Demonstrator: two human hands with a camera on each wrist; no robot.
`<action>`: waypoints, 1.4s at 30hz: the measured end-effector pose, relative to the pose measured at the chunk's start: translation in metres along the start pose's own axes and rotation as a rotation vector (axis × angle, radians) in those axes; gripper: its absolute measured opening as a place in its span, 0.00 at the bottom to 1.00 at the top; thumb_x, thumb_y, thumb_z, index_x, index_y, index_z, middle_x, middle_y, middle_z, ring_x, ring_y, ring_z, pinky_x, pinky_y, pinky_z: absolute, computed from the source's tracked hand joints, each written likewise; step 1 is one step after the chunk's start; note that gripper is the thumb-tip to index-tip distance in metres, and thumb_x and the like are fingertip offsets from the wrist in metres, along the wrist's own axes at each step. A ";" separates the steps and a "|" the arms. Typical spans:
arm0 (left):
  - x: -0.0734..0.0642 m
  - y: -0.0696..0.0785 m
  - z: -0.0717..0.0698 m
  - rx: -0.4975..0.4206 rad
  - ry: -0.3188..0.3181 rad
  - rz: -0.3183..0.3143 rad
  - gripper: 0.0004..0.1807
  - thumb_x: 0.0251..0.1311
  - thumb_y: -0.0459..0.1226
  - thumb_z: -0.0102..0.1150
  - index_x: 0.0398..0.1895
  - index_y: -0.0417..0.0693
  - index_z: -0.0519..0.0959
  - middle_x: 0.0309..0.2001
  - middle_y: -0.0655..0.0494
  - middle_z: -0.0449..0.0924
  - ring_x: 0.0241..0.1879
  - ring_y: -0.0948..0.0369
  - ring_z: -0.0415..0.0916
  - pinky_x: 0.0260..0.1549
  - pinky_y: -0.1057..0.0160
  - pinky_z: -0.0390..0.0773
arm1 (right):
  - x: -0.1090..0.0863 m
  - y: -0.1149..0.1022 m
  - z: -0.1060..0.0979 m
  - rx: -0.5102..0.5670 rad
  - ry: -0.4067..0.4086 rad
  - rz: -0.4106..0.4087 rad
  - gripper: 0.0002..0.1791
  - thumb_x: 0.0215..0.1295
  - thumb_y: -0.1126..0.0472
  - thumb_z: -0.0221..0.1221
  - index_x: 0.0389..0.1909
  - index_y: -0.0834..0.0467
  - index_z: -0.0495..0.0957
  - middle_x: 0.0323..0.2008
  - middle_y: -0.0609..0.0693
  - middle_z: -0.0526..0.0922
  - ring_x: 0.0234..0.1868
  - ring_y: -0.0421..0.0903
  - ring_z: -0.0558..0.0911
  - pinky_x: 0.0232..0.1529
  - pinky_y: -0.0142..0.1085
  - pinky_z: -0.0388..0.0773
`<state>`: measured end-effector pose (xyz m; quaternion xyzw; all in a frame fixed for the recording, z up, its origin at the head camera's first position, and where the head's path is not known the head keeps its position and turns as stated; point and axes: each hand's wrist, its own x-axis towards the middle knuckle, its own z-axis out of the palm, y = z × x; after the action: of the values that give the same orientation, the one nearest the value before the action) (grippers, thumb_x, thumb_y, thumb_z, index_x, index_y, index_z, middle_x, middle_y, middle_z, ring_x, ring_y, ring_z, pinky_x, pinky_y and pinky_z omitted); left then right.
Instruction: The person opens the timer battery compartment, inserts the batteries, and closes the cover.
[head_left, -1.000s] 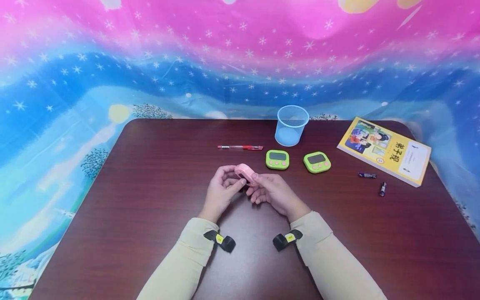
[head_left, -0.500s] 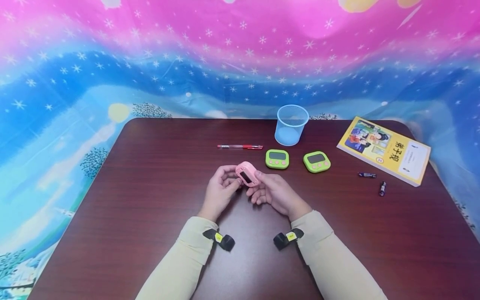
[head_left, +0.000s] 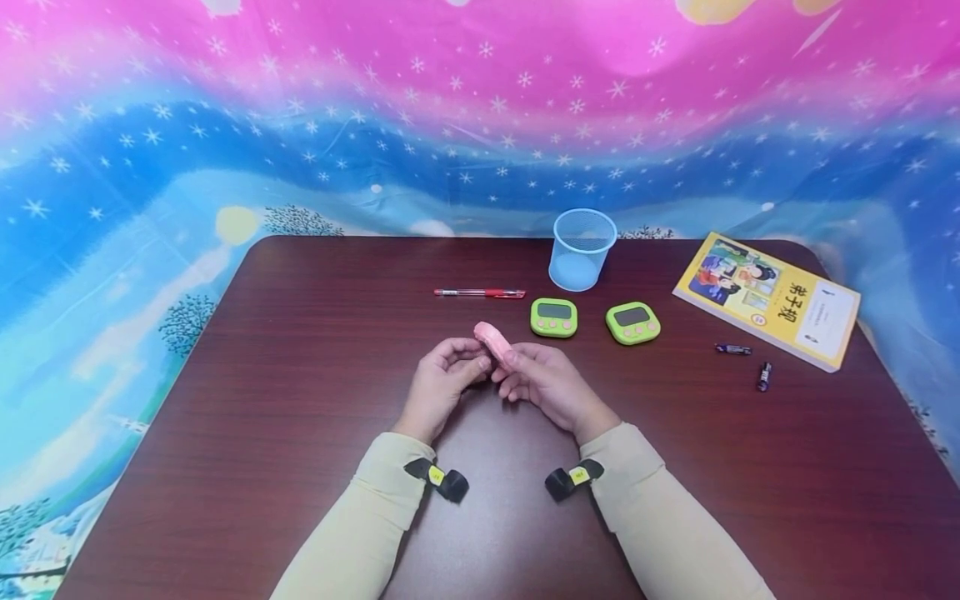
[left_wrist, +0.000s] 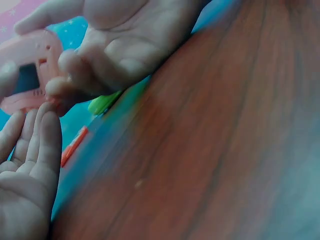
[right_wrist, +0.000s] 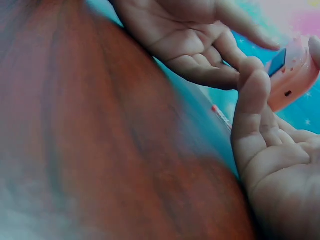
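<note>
A small pink device (head_left: 492, 342) with a dark screen is raised over the table between both hands. My left hand (head_left: 441, 385) has its thumb and fingers at the device's left and lower edge. On the opposite side, my right hand (head_left: 557, 383) pinches it, thumb on top and fingers underneath. The left wrist view shows the screen face of the pink device (left_wrist: 47, 57), with small buttons and holes beside the screen. In the right wrist view, the pink device (right_wrist: 295, 82) is seen more from its side, which has a small dark slot.
Two green timers (head_left: 553, 318) lie beyond the hands, behind them a blue mesh pen cup (head_left: 577, 271). A red pen (head_left: 480, 292) lies left of the cup. To the right are two small batteries (head_left: 732, 349) and a yellow book (head_left: 780, 304).
The pink device has turned in the fingers: its screen faced the head camera half a second ago, and now its narrow edge does. Both hands stay nearly in place.
</note>
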<state>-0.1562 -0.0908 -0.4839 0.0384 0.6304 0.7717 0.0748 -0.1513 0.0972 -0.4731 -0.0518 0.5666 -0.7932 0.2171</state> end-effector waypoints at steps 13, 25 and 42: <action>-0.007 0.001 0.012 -0.125 0.048 -0.028 0.17 0.62 0.24 0.63 0.54 0.34 0.73 0.49 0.45 0.81 0.41 0.63 0.82 0.42 0.66 0.84 | 0.001 0.002 0.003 -0.059 0.044 -0.021 0.24 0.72 0.61 0.59 0.61 0.73 0.70 0.35 0.55 0.83 0.29 0.43 0.82 0.34 0.33 0.84; -0.011 0.003 0.020 -0.184 0.035 0.001 0.22 0.64 0.24 0.60 0.60 0.32 0.70 0.43 0.51 0.78 0.39 0.63 0.77 0.37 0.68 0.81 | 0.002 0.003 0.006 -0.034 0.007 0.017 0.19 0.70 0.66 0.58 0.56 0.74 0.70 0.37 0.54 0.84 0.32 0.43 0.82 0.35 0.32 0.83; -0.008 0.014 -0.005 0.164 -0.249 0.023 0.29 0.52 0.24 0.70 0.54 0.35 0.65 0.46 0.44 0.76 0.42 0.57 0.77 0.45 0.65 0.82 | 0.001 0.004 0.002 -0.219 -0.038 -0.033 0.33 0.53 0.72 0.70 0.60 0.71 0.68 0.48 0.59 0.78 0.43 0.44 0.81 0.39 0.29 0.81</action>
<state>-0.1498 -0.0998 -0.4705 0.1472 0.6767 0.7077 0.1400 -0.1506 0.0935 -0.4758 -0.0999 0.6448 -0.7288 0.2078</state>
